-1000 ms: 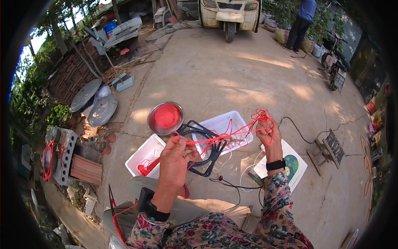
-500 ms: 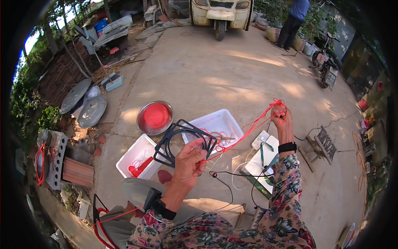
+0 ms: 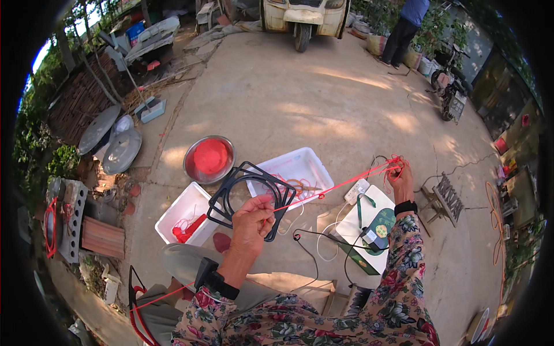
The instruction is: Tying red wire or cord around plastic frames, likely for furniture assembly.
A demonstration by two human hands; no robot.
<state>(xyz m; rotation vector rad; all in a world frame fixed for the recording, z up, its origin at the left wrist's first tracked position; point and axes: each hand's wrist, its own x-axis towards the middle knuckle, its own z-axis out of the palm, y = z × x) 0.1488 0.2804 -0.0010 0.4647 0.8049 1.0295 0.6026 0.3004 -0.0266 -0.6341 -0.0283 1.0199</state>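
A red cord [image 3: 337, 187] runs nearly straight between my hands. My left hand [image 3: 252, 222] is closed in a pinch on the cord, in front of a black square frame with a ring inside [image 3: 214, 214]. Whether that hand touches the frame I cannot tell. My right hand [image 3: 400, 180], raised further right, is closed around a loose looped bunch of the same cord. Behind the frame, a white bin [image 3: 314, 164] contains scissors [image 3: 303, 187] and tangled red strands. A second white bin [image 3: 166, 226], left of the frame, contains a red bundle [image 3: 189, 229].
Beyond the bins stands a metal basin [image 3: 187, 167] with a red mass inside. Below my right forearm lie a white-and-green box [image 3: 352, 228], a power strip [image 3: 357, 190] and cables. A small stand [image 3: 444, 202] is at right. Further off are a three-wheeled vehicle [image 3: 303, 16] and another person [image 3: 407, 29].
The slack cord between my hands has straightened. My right hand has moved slightly right and lower, and my left hand slightly left. The whole view has shifted a little.
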